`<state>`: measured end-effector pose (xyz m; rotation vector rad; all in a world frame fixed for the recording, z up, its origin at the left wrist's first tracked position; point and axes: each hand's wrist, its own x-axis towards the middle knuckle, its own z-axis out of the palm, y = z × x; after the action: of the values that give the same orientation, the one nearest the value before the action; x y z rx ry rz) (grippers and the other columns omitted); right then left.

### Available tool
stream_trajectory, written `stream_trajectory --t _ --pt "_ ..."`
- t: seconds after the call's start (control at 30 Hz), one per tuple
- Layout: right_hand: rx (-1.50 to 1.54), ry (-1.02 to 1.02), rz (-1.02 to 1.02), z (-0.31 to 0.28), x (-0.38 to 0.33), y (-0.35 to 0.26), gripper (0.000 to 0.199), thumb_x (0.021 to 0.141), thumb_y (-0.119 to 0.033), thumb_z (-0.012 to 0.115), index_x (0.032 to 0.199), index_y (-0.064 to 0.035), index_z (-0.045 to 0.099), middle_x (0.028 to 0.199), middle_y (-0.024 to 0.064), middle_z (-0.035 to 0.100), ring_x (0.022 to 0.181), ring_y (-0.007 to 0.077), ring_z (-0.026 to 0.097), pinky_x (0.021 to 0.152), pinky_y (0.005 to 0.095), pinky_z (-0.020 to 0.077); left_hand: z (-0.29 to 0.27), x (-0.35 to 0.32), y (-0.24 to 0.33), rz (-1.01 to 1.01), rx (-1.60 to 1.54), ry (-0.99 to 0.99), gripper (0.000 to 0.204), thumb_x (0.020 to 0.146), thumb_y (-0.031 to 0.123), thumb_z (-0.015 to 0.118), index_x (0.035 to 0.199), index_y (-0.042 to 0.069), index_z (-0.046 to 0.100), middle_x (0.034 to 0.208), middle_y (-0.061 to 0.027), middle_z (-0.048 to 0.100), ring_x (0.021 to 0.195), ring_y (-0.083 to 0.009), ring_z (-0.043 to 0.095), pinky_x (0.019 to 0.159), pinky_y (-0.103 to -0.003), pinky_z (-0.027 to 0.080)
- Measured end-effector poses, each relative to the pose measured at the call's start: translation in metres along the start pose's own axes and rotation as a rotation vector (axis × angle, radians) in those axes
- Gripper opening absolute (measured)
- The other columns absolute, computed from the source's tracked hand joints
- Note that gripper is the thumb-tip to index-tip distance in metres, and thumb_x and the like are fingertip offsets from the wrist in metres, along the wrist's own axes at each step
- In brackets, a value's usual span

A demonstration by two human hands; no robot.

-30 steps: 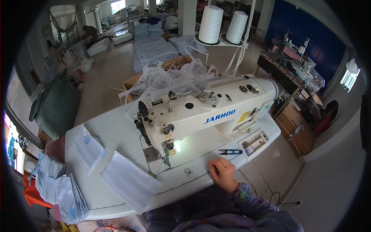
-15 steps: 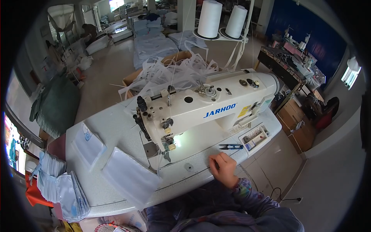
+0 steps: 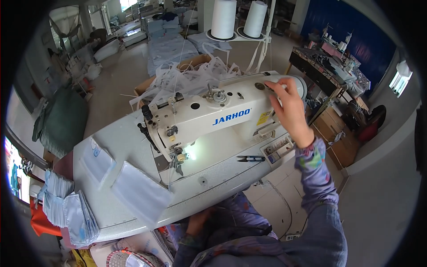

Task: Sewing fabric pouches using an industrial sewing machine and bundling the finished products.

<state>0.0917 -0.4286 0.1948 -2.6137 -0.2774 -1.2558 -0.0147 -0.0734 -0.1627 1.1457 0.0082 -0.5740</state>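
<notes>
A white sewing machine point(image 3: 231, 118) stands on a pale table point(image 3: 115, 133), its lamp lit by the needle. My right hand point(image 3: 291, 109) is raised over the machine's right end. Its fingertips are at the small bobbin winder parts on top, with thumb and index finger apart. My left hand point(image 3: 199, 221) is low in shadow below the table's front edge, its fingers hard to make out. Thread snips point(image 3: 251, 158) with dark blue handles lie before the machine, beside a tray point(image 3: 276, 150) of small items. Two white fabric pieces point(image 3: 141, 192) point(image 3: 95, 160) lie left of the needle.
Tied stacks of folded pale fabric point(image 3: 57, 202) hang at the table's left edge. Behind the machine stands a carton of white strips point(image 3: 187, 78). Two thread cones point(image 3: 223, 20) rise on a stand. A wicker basket point(image 3: 129, 259) sits below the front edge.
My right hand has moved from beside the snips up to the top right of the machine. My left hand has come into sight below the table edge. The view has shifted slightly.
</notes>
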Motion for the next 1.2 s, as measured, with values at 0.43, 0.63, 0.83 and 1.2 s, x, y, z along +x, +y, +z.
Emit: stream_trajectory --t 0.43,0.63,0.83,1.2 --pt "0.482 -0.336 0.209 -0.012 0.019 0.007 0.007 0.101 -0.004 0.063 0.103 0.0 0.059 0.081 0.0096 0.061 0.073 0.0194 0.059 0.065 0.0316 0.0454 0.079 0.017 0.168 0.751 1.403 0.293 0.029 0.086 0.014 0.08 0.113 0.009 0.072 0.102 -0.0105 0.066 0.087 -0.0313 0.069 0.075 -0.042 0.057" --pt "0.763 -0.423 -0.227 -0.055 -0.012 -0.104 0.005 0.096 -0.004 0.07 0.098 -0.0019 0.066 0.083 0.0082 0.061 0.073 0.0214 0.06 0.064 0.0336 0.047 0.128 -0.004 0.228 0.333 0.36 0.063 0.021 0.107 0.02 0.063 0.123 0.006 0.065 0.111 -0.0038 0.069 0.093 -0.0139 0.071 0.081 -0.028 0.058" --pt "0.48 -0.462 -0.413 -0.025 -0.016 -0.087 0.016 0.085 0.001 0.075 0.1 -0.0007 0.07 0.088 0.0104 0.063 0.078 0.0314 0.063 0.067 0.0414 0.0524 0.164 0.004 0.266 0.31 0.136 -0.142 0.024 0.113 0.025 0.055 0.128 0.007 0.06 0.115 -0.0044 0.068 0.104 -0.0195 0.076 0.089 -0.028 0.06" --pt "0.254 -0.379 -0.491 -0.025 -0.015 -0.085 0.02 0.077 0.0 0.077 0.095 -0.0032 0.068 0.088 0.0086 0.063 0.079 0.0292 0.066 0.067 0.0409 0.0553 0.168 0.009 0.268 0.383 0.116 -0.155 0.024 0.107 0.019 0.067 0.12 0.0 0.062 0.115 -0.0062 0.067 0.103 -0.0187 0.075 0.092 -0.029 0.061"
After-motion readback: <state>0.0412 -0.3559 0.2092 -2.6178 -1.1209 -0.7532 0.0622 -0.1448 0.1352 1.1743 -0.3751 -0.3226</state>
